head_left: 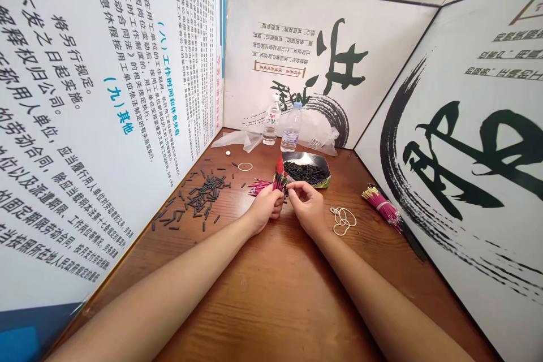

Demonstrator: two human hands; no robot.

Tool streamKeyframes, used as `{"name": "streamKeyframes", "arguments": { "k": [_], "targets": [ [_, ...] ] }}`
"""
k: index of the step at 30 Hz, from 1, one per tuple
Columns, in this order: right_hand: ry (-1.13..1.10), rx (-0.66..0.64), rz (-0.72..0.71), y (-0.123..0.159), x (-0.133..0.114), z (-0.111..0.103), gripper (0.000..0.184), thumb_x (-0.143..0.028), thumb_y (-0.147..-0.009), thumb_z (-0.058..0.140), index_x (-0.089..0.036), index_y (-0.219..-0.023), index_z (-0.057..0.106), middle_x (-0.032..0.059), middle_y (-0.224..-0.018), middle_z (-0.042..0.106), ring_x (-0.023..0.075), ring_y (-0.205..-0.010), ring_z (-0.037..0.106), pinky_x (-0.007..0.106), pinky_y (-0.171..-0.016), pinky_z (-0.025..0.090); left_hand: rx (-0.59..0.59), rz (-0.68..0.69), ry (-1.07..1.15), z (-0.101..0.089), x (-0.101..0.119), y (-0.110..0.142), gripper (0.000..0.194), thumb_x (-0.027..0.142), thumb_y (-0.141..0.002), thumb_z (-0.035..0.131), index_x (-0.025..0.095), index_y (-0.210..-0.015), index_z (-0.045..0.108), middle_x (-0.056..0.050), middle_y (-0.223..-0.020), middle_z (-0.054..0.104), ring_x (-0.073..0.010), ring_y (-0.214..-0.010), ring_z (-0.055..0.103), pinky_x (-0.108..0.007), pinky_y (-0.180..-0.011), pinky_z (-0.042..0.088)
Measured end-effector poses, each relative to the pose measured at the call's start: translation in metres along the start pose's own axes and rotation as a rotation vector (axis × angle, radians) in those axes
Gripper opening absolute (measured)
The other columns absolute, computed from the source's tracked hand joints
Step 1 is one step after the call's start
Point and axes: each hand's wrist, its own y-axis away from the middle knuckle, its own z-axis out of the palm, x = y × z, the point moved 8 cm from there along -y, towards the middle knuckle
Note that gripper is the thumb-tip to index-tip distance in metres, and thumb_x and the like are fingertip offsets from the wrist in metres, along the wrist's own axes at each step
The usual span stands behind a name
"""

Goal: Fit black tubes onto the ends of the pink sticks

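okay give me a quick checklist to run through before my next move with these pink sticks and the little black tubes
1. Bunch of pink sticks gripped in the left hand: ok.
2. Right hand close at the bunch's tips, fingertips pinched: ok; whether it holds a black tube, cannot tell.
3. Tray of black tubes within reach just behind the hands, well filled: ok.
4. Rubber bands lying beside the right hand: ok.
5. Loose black tubes scattered over the wooden table at left, not gathered: not ok.
6. Finished bundle banded and set apart at right: ok.
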Motion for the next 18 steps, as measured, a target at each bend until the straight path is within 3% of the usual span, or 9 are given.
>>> {"name": "streamKeyframes", "arguments": {
  "k": [7, 18],
  "targets": [
    [-0.004, -0.037, -0.007, -0.0001, 0.0016, 0.0051, 0.021, -0.026, -0.081, 0.061, -0.02, -0.101, 0.06, 0.0004, -0.08, 0.06, 0.0115, -0.061, 0.049, 0.025, -0.056, 0.041, 0.029, 0.022, 0.009, -0.0015, 0.0017, -0.0003, 0.016, 0.02, -0.07, 0.05, 0.02, -0.071, 0.034, 0.009, -0.054, 0.03, -0.0019, -0.038, 0.02, -0.017, -0.039, 0.009],
    [0.103, -0.075, -0.01, 0.0005, 0.0033, 0.0075, 0.015, -0.028, -0.081, 0.062, -0.02, -0.092, 0.058, 0.0003, -0.078, 0.061, 0.011, -0.058, 0.047, 0.025, -0.054, 0.04, 0.055, 0.023, 0.065, -0.0033, 0.0038, 0.0014, 0.019, 0.022, -0.067, 0.052, 0.021, -0.07, 0.034, 0.009, -0.054, 0.03, -0.0017, -0.038, 0.019, -0.016, -0.039, 0.009]
  ]
}}
